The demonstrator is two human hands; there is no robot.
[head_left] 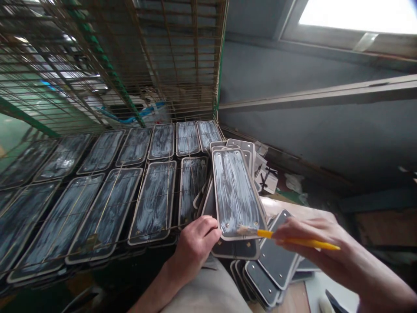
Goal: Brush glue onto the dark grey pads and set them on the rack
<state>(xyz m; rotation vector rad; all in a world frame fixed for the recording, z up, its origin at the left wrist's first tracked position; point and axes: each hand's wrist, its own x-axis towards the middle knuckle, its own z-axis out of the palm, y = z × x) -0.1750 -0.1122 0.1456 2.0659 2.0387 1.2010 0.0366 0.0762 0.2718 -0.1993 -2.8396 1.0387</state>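
Observation:
My right hand (301,232) is closed round a yellow-handled paintbrush (265,234). The brush's bristles touch the lower edge of a dark rectangular panel (235,187) with rounded corners, a pale rim and small rivets near its corners. Streaky whitish coating covers most of that panel's face. At its lower left edge, my left hand (199,239) has its fingers closed on the border. Beneath this panel lies another dark one (236,249), uncoated where it shows, atop a slanting pile.
Coated panels (153,200) lie in rows on a wire rack (114,180) to the left. An upright wire grid (176,52) rises behind. More uncoated panels (278,256) are stacked at lower right. A grey wall (309,130) with a window (361,17) stands to the right.

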